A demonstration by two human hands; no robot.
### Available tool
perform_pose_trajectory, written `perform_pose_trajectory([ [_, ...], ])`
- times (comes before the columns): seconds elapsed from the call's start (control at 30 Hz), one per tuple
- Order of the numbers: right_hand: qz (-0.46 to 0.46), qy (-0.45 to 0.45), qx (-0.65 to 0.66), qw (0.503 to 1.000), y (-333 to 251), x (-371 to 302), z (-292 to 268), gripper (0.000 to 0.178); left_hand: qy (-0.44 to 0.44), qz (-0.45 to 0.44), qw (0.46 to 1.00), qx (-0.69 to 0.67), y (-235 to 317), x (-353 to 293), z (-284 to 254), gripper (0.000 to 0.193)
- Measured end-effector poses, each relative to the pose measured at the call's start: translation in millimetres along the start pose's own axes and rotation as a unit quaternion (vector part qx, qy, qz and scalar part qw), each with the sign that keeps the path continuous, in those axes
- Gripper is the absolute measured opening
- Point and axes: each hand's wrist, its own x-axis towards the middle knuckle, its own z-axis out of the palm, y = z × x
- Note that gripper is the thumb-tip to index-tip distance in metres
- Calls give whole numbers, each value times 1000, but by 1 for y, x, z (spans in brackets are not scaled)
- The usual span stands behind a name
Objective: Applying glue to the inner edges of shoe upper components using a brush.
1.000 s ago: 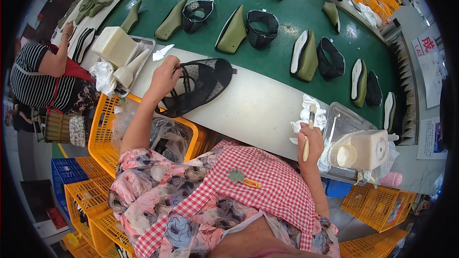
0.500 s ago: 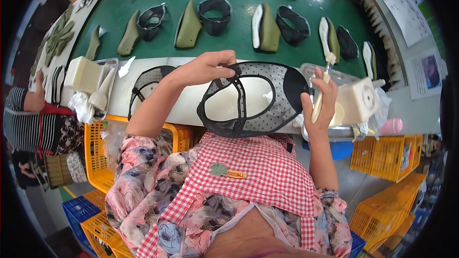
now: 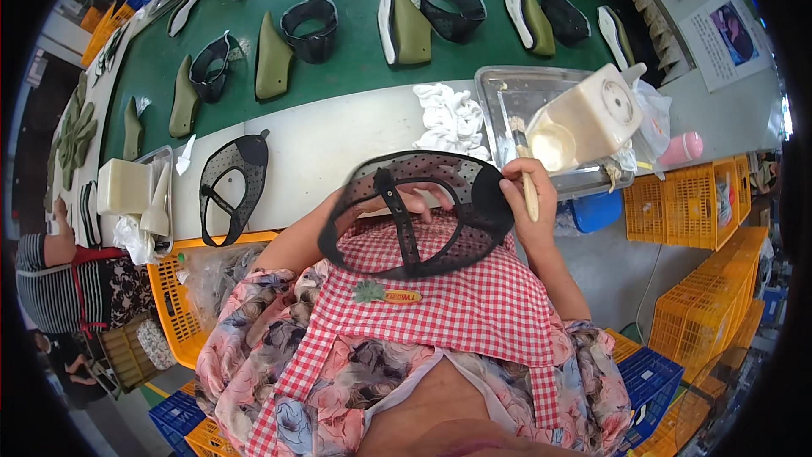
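Left hand (image 3: 420, 200), loosely spread, is seemingly bracing the upper (image 3: 399, 222) from behind; right hand (image 3: 538, 189) is pinching its edge plus brush (image 3: 530, 195).

Bright, fairly even light on my feed. Belt (image 3: 351, 0) throws back pale glare spots near the top; ledge (image 3: 355, 114) reads nearly white. Shadows soft. I get slight blur along the left rim of the upper (image 3: 402, 216). Far left runs dim. Fisheye bows the crates (image 3: 710, 296) at right, fine detail softening toward the black surround.
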Motion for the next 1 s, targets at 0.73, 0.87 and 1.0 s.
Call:
perform_pose_trajectory([
  [0.73, -86, 75, -358, 927, 40, 32, -78, 14, 176, -274, 945, -38, -13, 74, 2, 33],
  [0.87, -42, 70, -278, 957, 38, 23, -72, 12, 164, -312, 935, -39, 8, 81, 9, 26],
  [1.0, 39, 114, -129, 984, 17, 16, -67, 12, 159, -296, 940, -55, 33, 84, 31, 24],
])
